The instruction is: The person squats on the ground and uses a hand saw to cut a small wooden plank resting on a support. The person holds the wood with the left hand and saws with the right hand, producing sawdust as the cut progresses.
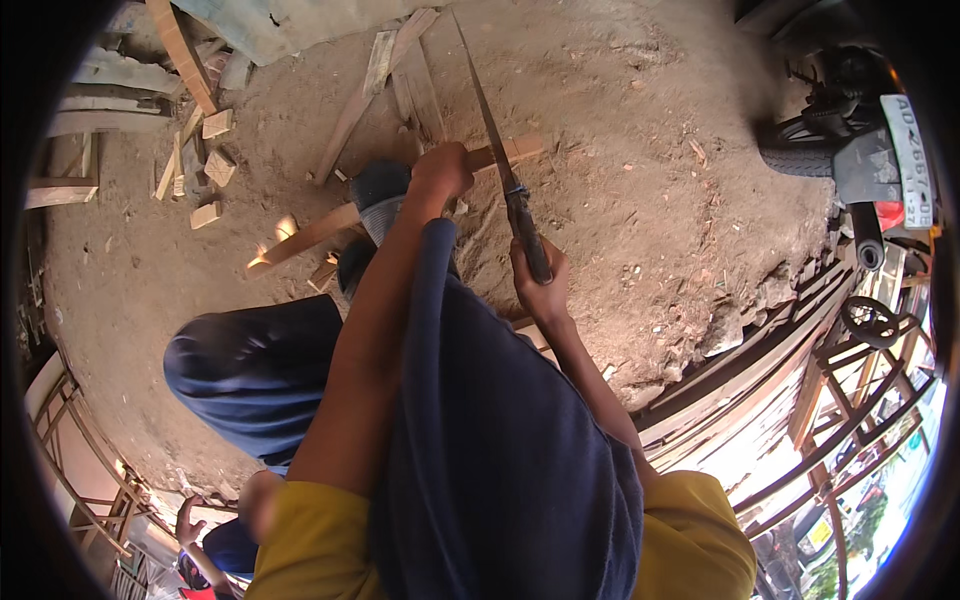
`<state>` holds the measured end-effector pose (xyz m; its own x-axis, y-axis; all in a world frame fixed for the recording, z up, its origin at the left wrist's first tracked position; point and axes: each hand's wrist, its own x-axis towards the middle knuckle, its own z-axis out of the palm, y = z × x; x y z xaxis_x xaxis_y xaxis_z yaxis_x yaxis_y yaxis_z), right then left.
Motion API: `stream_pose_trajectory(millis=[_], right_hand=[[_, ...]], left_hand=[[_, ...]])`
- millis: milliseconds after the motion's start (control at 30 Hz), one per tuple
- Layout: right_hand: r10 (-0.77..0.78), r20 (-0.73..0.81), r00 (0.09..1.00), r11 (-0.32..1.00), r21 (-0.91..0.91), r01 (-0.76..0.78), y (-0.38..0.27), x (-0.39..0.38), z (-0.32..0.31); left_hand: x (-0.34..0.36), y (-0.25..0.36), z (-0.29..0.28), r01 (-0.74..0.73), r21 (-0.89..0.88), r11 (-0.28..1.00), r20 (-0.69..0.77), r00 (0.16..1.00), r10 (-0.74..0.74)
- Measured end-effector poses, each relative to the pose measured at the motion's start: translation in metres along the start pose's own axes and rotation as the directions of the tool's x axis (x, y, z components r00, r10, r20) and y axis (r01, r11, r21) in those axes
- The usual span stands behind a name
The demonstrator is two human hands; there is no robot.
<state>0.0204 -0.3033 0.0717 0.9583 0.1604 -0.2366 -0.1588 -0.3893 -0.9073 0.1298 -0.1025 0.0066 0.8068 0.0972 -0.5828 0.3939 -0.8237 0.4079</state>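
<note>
My right hand [541, 284] is closed round the dark handle of a handsaw [489, 121], whose long tapering blade points away from me. The blade crosses a narrow wooden strip [312, 234] near the strip's right end. I cannot tell how deep the teeth sit in the wood. Left of the blade, my left hand [441, 172] is closed on the same strip, pressing down on it from above. My shod foot [380, 188] rests over the strip's middle, hiding part of it. Dark blue cloth over my knee fills the space between my forearms.
Several wood offcuts [220, 166] lie at the far left. Boards [368, 85] lean ahead of my left hand. A motorcycle [860, 165] stands at the far right, above stacked timber [735, 365]. Another person's hand [188, 522] shows at the lower left.
</note>
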Motion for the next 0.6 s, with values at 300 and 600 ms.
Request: stream_pose_trajectory(millis=[300,600], right_hand=[[0.064,0.101,0.993,0.98,-0.194,-0.044,0.04,-0.105,-0.069],[-0.01,0.066,0.998,0.998,0.056,0.006,0.008,0.009,-0.004]], left_hand=[[0.0,-0.001,0.005,-0.048,0.039,0.998,-0.045,0.998,0.05],[-0.001,-0.001,-0.004,0.014,0.011,1.0,0.031,0.999,-0.014]])
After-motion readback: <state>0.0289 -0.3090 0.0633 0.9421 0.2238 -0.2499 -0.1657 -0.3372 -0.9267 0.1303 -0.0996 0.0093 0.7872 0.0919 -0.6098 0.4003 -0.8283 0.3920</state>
